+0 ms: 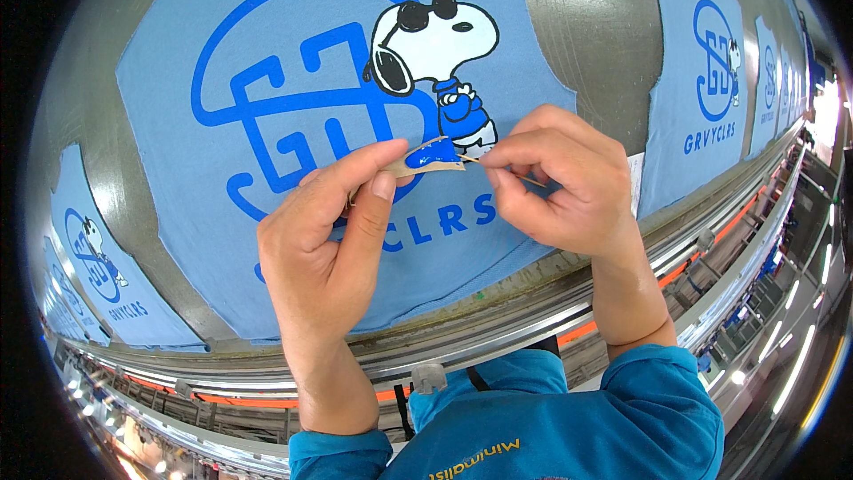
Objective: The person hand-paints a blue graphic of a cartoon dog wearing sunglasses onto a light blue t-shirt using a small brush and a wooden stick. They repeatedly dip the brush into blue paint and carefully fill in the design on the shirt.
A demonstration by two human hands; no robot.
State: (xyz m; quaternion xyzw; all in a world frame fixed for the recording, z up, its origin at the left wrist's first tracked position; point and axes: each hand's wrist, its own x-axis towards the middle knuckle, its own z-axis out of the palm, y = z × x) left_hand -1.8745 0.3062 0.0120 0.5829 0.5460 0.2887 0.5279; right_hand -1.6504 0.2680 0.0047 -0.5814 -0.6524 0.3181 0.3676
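My left hand (pixel 324 244) pinches a small tan strip (pixel 407 167) between thumb and forefinger. A glossy pool of blue paint (pixel 433 155) covers most of the strip's upper face. In the fingertips of my right hand (pixel 573 182) is a thin wooden stick (pixel 471 159), its tip at the strip's right end beside the paint. Both hands are over a light blue cut fabric panel (pixel 169 98), which bears a blue looped emblem, lettering and a cartoon dog (pixel 462 36) in sunglasses. The dog's lower part lies just beyond the strip.
The panel lies flat on a long grey printing table (pixel 595 27). Similar printed panels lie to the right (pixel 711 62) and left (pixel 115 267). Along the near edge runs a metal rail (pixel 498 329) with an orange strip, between my body and the table.
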